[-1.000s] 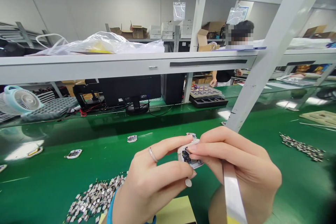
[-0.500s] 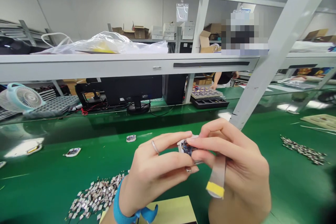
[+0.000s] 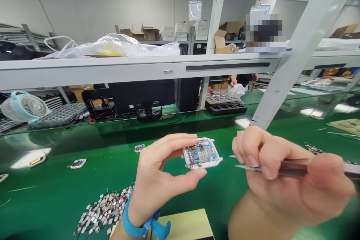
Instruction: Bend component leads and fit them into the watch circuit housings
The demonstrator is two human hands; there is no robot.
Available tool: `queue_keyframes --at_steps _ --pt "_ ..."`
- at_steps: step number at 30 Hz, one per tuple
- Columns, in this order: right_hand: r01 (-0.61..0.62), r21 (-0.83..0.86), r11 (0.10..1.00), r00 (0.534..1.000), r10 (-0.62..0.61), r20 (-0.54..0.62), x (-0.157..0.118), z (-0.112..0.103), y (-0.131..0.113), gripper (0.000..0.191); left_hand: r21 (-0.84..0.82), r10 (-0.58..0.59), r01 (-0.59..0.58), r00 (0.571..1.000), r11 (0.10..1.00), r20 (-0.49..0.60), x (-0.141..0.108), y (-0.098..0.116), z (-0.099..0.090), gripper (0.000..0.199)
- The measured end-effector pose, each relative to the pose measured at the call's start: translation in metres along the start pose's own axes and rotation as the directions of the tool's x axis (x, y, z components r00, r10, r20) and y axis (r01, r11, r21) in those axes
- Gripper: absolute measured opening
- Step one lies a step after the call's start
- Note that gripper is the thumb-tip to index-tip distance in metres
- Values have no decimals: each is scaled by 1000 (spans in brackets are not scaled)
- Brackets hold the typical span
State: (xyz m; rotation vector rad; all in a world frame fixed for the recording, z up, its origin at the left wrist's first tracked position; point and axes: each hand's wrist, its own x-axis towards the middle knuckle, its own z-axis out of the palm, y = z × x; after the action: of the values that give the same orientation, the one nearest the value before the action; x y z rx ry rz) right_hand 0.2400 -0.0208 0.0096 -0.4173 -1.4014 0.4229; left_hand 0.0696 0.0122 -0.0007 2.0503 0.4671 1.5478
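Note:
Between the fingers and thumb of my left hand (image 3: 163,172) is a small white-framed device with a bare circuit board (image 3: 203,153), its chips and metal parts facing me. A blue strap (image 3: 137,225) circles that wrist, and a ring shows on one finger. To the right, my right hand (image 3: 287,172) is closed around metal tweezers (image 3: 292,168). Their two pointed tips are apart and aim left toward the board without touching it. Nothing shows between the tips.
A pile of small silvery parts (image 3: 104,210) lies at lower left beside a yellow pad (image 3: 188,225). Similar devices (image 3: 77,163) rest on the green mat. Behind stand a monitor (image 3: 143,99), a fan (image 3: 26,105) and a slanted white post (image 3: 278,82). A co-worker's hand holds a plastic bag (image 3: 236,90).
My right hand has come off the board and moved right; the tweezers now point toward the board. The board is now uncovered in my left hand. The co-worker's hand now has a bag.

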Motion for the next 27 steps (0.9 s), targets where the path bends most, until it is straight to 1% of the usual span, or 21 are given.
queue_keyframes --at_steps 3,5,7,10,12,13,14,15,17,19,20,22,27 --pt "-9 -92 996 998 14 54 1 -3 -6 45 -16 -22 22 1000 1000 -6 0 1 -1 39" --pt "-71 -63 996 996 74 41 1 -3 -8 45 -19 -56 56 998 998 0 1 1 -1 39" --pt "-129 5 992 992 129 -1 0 -2 -7 49 -40 -99 99 995 994 11 1 -1 -2 40" --pt "-153 35 988 988 153 -18 -2 -1 -6 58 -119 -117 120 993 986 33 1 -3 -2 47" --pt "-142 52 989 990 140 32 -3 0 -5 60 -175 -90 96 995 980 39 1 -3 -2 50" --pt "-138 69 988 988 132 77 -3 0 -5 59 -193 -79 84 996 978 36 0 -3 -2 50" --pt "-131 92 987 987 121 110 -4 0 -5 56 -205 -71 76 997 976 33 0 -3 -2 50" --pt "-125 115 985 987 112 119 -5 1 -6 50 -210 -67 71 997 975 29 -1 -2 -2 50" --pt "-112 131 985 989 98 108 -7 2 -7 32 -211 -56 59 998 976 22 -1 -1 -1 49" --pt "-97 95 991 989 85 122 -8 3 -8 16 -205 -41 43 999 978 14 -1 0 -1 49" --pt "-92 65 994 985 81 155 -8 4 -9 12 -201 -34 35 999 979 5 -2 0 0 48" --pt "-80 19 997 974 74 216 -8 5 -10 10 -191 -23 20 1000 981 -14 -2 2 -1 46" --pt "-8 -97 995 985 24 169 -6 5 -10 8 -122 13 -15 1000 992 -15 -4 4 -4 39"
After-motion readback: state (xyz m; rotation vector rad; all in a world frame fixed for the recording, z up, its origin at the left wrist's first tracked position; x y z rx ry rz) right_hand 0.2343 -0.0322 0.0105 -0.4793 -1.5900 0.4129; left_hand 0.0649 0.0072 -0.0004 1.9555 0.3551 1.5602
